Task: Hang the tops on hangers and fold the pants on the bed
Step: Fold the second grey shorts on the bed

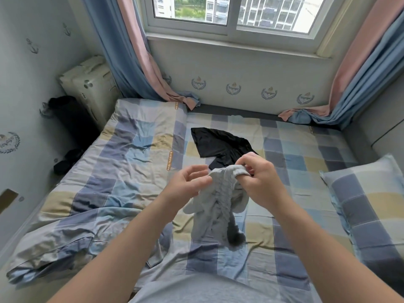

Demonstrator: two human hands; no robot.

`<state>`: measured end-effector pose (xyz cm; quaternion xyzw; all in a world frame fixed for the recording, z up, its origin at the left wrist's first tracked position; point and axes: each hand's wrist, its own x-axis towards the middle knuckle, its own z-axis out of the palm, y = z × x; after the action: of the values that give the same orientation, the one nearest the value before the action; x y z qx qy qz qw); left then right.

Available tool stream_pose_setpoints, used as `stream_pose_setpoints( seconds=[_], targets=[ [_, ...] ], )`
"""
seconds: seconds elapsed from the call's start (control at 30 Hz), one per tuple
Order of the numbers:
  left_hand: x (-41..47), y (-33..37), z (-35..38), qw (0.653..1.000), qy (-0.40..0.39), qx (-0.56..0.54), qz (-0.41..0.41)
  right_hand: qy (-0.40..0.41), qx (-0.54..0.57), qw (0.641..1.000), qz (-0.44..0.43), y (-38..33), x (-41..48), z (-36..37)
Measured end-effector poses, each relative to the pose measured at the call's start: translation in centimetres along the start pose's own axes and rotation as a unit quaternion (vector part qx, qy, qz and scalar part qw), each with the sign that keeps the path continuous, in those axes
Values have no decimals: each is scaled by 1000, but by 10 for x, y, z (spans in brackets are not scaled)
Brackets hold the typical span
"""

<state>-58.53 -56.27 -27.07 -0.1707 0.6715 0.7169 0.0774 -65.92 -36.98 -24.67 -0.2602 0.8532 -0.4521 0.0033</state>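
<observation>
The right hand [260, 178] pinches the top edge of a soft, light grey ribbed garment [216, 206], held up over the checked blue and yellow bed [109, 171]. The left hand [188, 182] curls at the garment's edge; I cannot tell if it grips. A shiny black garment [220, 145] lies flat on the middle of the bed.

Home bedroom, this one: a checked bed [122, 171] spreads beneath the left hand [188, 182], with a matching pillow [363, 206] off right of the right hand [264, 180]. Beyond both, blue-and-pink curtains [118, 51] frame a window [231, 25] facing apartment blocks.
</observation>
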Motion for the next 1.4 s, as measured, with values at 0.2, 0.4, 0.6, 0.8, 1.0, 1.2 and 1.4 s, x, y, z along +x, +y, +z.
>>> stream_pose_setpoints(
  seconds=[0.2, 0.4, 0.6, 0.8, 1.0, 1.2, 1.4],
  targets=[
    [-10, -10, 32, 981, -53, 179, 51, 61, -6, 996, 66, -13, -2, -5],
    [-10, -22, 61, 972, -80, 207, 73, 69, 44, 994, 77, -32, -4, -6],
    [7, -58, 54, 943, -1, 332, 37, 132, 149, 972, 128, -30, -3, -25],
    [16, -87, 23, 953, 85, 289, -7, 150, 101, 962, 207, 18, -11, -47],
    [17, -30, 23, 975, 56, 201, 73, 91, -4, 926, 366, 95, -33, -31],
    [5, 13, 36, 975, 5, 179, 131, -160, 82, 947, 265, 68, -39, 6],
    [3, 29, 27, 969, 4, 179, 173, -184, 182, 956, 136, 29, -28, 48]
  ],
)
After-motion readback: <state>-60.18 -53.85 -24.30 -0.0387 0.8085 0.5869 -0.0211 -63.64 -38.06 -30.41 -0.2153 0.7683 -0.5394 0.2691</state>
